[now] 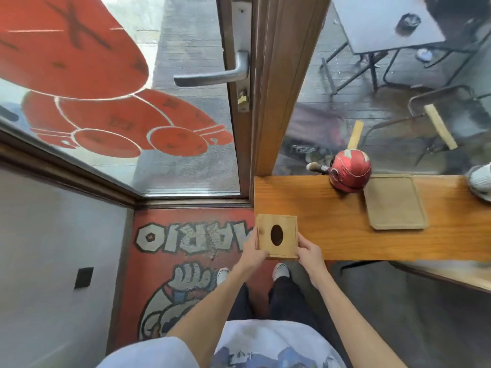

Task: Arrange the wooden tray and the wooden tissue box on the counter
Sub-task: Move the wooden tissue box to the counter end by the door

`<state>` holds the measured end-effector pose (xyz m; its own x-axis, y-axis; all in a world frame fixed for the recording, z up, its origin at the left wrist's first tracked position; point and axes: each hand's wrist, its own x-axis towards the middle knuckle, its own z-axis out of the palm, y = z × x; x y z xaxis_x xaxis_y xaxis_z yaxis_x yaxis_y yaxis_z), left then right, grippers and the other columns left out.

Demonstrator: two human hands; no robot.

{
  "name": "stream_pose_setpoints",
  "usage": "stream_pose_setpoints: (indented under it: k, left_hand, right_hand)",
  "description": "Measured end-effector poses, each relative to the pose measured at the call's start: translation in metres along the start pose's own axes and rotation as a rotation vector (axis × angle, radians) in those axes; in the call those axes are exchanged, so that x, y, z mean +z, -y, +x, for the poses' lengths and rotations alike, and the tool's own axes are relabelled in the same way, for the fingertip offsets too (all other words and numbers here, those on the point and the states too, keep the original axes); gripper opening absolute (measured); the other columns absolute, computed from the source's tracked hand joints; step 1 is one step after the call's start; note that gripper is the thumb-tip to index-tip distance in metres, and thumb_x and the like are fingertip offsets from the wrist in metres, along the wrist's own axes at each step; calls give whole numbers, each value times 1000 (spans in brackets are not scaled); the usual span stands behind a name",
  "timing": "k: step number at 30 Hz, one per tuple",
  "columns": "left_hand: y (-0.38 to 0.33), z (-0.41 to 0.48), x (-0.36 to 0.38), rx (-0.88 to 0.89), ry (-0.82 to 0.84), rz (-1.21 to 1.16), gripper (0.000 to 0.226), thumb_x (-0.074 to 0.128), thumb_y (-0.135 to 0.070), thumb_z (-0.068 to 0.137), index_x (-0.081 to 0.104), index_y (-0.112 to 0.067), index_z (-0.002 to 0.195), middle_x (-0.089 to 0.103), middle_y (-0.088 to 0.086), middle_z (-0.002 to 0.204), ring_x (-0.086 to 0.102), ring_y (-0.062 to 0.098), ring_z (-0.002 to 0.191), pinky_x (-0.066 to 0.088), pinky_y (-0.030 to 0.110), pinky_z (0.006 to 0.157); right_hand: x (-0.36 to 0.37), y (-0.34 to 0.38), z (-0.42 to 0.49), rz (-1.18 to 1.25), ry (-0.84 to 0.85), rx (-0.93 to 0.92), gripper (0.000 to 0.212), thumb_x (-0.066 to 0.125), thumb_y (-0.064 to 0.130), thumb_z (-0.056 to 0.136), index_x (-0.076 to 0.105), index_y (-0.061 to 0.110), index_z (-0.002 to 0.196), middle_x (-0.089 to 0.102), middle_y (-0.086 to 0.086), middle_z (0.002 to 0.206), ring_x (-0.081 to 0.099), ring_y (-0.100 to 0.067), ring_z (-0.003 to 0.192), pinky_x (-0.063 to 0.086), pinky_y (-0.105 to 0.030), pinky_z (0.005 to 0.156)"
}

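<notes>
The person is holding the wooden tissue box (277, 235) with both hands at the left end of the counter (332, 224). The left hand (253, 252) is gripping the box's left side, and the right hand (309, 250) is gripping its right side. The box is sitting at the near left corner of the counter, and its left side is right at the counter's left edge. The box has a dark oval hole in its top, and nothing is showing inside the hole; it only looks dark. The wooden tray (394, 201) is lying flat on the counter, to the right of the box and well apart from it. The tray is holding nothing. A red round toy (349, 168) is sitting at the far edge of the counter, just beside the tray's far left corner. A red floor mat (186, 261) with a cartoon picture is lying on the floor, left of the counter, under the person's feet.
</notes>
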<state>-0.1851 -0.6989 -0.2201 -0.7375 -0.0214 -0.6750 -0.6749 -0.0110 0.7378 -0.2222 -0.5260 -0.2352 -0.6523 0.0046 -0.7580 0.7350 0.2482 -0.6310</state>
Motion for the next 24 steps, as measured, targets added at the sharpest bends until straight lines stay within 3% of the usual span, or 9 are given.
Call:
stream_pose_setpoints:
  k: [1, 3, 7, 10, 11, 14, 18, 21, 24]
  left_hand:
    - [1, 1, -2, -13, 11, -13, 78, 54, 18, 81, 30, -16, 146, 51, 8, 135, 55, 22, 122, 55, 28, 92]
    - [3, 5, -4, -40, 13, -31, 80, 53, 19, 81, 28, -16, 149, 48, 13, 143, 53, 28, 130, 55, 41, 100]
    - [10, 13, -2, -112, 8, -44, 89, 56, 12, 84, 18, -20, 158, 49, 10, 146, 53, 26, 131, 55, 30, 96]
    - [12, 17, 2, -158, -17, -87, 86, 58, 11, 83, 25, -20, 156, 61, 5, 131, 60, 21, 118, 57, 22, 85]
    - [13, 19, 3, -155, -31, -90, 84, 58, 11, 84, 27, -20, 155, 62, 5, 128, 61, 21, 116, 56, 20, 81]
    - [16, 20, 3, -172, -82, -72, 77, 58, 4, 86, 30, -20, 154, 57, 11, 135, 56, 25, 123, 53, 30, 88]
    - [25, 23, -4, -226, -103, -26, 57, 53, -15, 94, 38, -19, 149, 55, 9, 135, 53, 24, 124, 46, 35, 96]
    - [31, 26, -11, -209, -60, -6, 63, 56, -33, 99, 28, -23, 155, 45, -1, 139, 44, 18, 130, 39, 34, 101]
    - [35, 30, -15, -212, 35, 6, 78, 60, -42, 95, 18, -27, 158, 35, -12, 136, 34, 7, 130, 31, 31, 105]
  right_hand:
    - [3, -1, -1, -5, -13, 1, 56, 56, 2, 93, 52, 24, 144, 59, 8, 142, 59, -8, 107, 51, -13, 73]
    - [6, -4, 1, -4, -32, 8, 56, 57, 2, 93, 52, 23, 144, 58, 8, 142, 54, -7, 118, 48, -11, 79]
    - [2, -8, 9, 6, -32, 28, 56, 53, -3, 93, 52, 21, 144, 54, 6, 148, 51, -11, 129, 48, -26, 103]
    - [-3, -10, 11, 20, -12, 42, 58, 54, -2, 93, 51, 23, 145, 55, 10, 145, 50, -7, 126, 48, -15, 89]
    - [-5, -10, 12, 23, -2, 41, 58, 54, -2, 93, 50, 23, 146, 55, 10, 146, 50, -8, 128, 48, -16, 92]
    - [-8, -14, 15, 8, 38, 22, 59, 58, -2, 92, 50, 21, 146, 55, 8, 146, 50, -9, 132, 48, -23, 103]
    - [-15, -20, 22, -77, 95, -24, 62, 59, -4, 91, 47, 19, 148, 56, 4, 145, 54, -4, 123, 49, -4, 83]
    - [-30, -26, 28, -183, 178, -80, 68, 45, -14, 90, 43, 17, 150, 53, -1, 149, 51, -12, 134, 46, -9, 96]
    - [-47, -41, 31, -509, 172, -205, 76, 43, -13, 87, 35, 20, 155, 36, 2, 160, 26, -15, 151, 24, -22, 118]
